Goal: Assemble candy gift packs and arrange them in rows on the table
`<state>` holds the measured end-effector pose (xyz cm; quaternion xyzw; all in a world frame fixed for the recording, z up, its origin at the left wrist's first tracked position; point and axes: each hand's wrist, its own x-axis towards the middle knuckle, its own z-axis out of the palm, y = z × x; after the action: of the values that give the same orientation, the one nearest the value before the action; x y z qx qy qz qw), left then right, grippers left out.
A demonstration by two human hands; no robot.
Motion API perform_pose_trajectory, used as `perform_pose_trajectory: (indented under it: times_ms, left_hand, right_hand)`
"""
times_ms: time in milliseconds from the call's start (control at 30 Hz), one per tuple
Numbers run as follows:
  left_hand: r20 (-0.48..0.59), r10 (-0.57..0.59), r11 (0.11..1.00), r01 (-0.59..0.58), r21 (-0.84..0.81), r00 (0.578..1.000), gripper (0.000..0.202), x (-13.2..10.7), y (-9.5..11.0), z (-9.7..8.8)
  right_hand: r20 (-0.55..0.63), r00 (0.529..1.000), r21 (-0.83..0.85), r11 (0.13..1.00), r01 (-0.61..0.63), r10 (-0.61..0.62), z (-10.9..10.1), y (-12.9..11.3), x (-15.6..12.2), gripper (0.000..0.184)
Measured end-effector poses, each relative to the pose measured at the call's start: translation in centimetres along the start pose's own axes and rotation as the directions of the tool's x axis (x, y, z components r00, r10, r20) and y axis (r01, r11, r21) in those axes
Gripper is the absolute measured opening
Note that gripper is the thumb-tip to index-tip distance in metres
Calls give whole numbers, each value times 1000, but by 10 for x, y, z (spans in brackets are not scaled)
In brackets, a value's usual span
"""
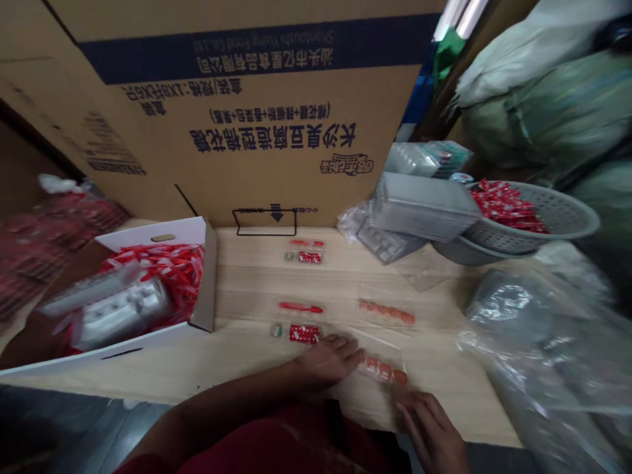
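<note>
My left hand (332, 361) lies flat with its fingers stretched out, covering the left end of a clear packet with a row of orange-pink round pieces (385, 372). At the packet's lower right corner is my right hand (430, 424), slightly blurred, its fingers extended and a gap beside the thumb; I see nothing held in it. Just beyond my left hand lies a clear tray with a red dotted sachet (305, 334) and a small greenish-white piece (276, 330). A red pen-shaped item (301, 307) lies above that tray. Another packet of orange-pink pieces (387, 311) lies farther back.
A white box (210, 276) of red items and clear trays stands left. Behind the table rises a large carton (276, 178). Another sachet set (309, 257) lies near it. At right are stacked clear trays (424, 204), a grey basket (567, 210) of red sachets and plastic bags (523, 329).
</note>
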<state>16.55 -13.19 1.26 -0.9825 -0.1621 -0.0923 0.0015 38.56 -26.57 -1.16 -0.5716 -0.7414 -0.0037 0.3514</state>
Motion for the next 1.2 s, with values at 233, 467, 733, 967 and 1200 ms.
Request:
perform_pose_trajectory:
  times_ms: [233, 467, 733, 967, 1200]
  left_hand:
    - [-134, 78, 984, -55, 170, 988, 35, -10, 0, -9]
    - [-314, -230, 973, 209, -99, 921, 33, -82, -18, -59]
    - [14, -910, 249, 572, -781, 415, 33, -109, -91, -22]
    - [-44, -875, 410, 691, -595, 481, 37, -102, -96, -1]
    - [86, -598, 788, 604, -117, 797, 24, -89, -80, -29]
  right_hand:
    - [-91, 986, -239, 964, 117, -143, 2, -5, 4, 28]
    - [-145, 950, 52, 956, 288, -278, 23, -44, 74, 12]
    - [109, 980, 383, 903, -195, 166, 109, -38, 136, 35]
    - [91, 991, 286, 950, -125, 103, 142, -30, 133, 28]
    - [4, 998, 58, 996, -63, 63, 86, 11, 122, 26]
